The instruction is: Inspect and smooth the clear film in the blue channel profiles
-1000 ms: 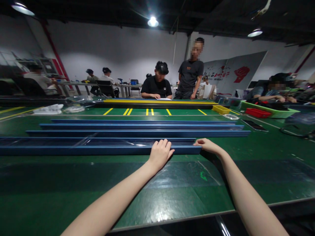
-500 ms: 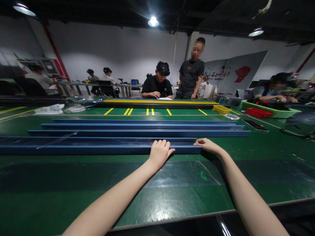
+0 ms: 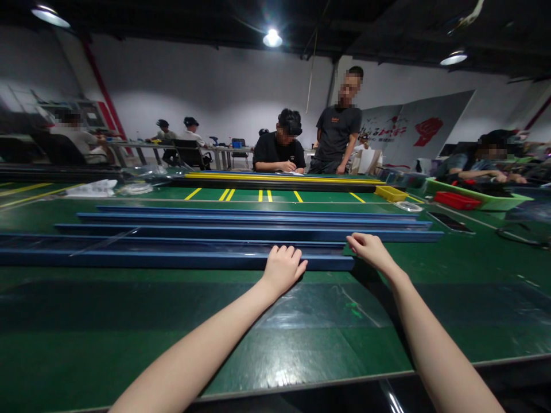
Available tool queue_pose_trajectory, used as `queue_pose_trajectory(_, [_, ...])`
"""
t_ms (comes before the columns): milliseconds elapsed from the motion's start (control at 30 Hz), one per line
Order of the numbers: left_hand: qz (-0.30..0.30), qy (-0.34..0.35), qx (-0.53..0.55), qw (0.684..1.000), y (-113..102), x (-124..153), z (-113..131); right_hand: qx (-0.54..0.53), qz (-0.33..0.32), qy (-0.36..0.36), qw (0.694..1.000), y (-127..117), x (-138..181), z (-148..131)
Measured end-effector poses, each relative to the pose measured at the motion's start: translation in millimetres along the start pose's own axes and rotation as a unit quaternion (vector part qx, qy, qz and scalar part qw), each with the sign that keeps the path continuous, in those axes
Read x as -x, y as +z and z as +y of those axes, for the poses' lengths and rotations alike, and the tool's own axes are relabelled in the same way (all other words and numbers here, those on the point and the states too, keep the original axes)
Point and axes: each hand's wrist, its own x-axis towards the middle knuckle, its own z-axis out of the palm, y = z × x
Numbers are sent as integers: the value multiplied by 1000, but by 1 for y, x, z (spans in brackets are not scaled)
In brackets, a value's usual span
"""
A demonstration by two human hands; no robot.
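A long blue channel profile [image 3: 181, 261] lies across the table in front of me, its open side up. My left hand [image 3: 284, 268] is closed over its near wall, fingers curled inside and thumb along the front. Just above the right end of this profile is my right hand [image 3: 369, 250], apart from the wall, its fingers pinched together. What the pinch holds, if anything, is too small to make out. Some clear film [image 3: 105, 241] crosses the profile on the left. Several similar blue profiles [image 3: 387, 236] lie parallel behind it.
The green table [image 3: 241, 355] has a clear strip [image 3: 172, 307] along its front part. Farther back are yellow-and-black profiles [image 3: 284, 180], a yellow tray [image 3: 390, 193], a red tray [image 3: 457, 200], a green bin [image 3: 501, 202] and a phone [image 3: 451, 222]. Several people sit or stand beyond.
My right hand has lifted up and slightly right, off the profile's end. My left hand keeps its grip. The whole view has shifted slightly.
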Motion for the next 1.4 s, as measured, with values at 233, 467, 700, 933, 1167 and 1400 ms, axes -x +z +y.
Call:
queue_pose_trajectory(233, [-1, -1, 0, 1000, -1, -1, 1, 125, 153, -91, 976, 21, 18, -63])
queue_pose_trajectory(467, [2, 3, -5, 1000, 0, -1, 1, 149, 179, -143, 962, 52, 22, -89])
queue_pose_trajectory(700, [6, 7, -4, 1000, 0, -1, 0, 173, 146, -99, 969, 60, 15, -87])
queue_pose_trajectory(933, [6, 9, 1, 1000, 0, 0, 0, 187, 168, -130, 959, 58, 12, -85])
queue_pose_trajectory(1167, [6, 23, 19, 1000, -3, -1, 0, 203, 185, -152, 949, 57, 8, -76])
queue_pose_trajectory(1400, [23, -18, 8, 1000, -5, 0, 0, 228, 180, -125, 949, 43, 6, -47])
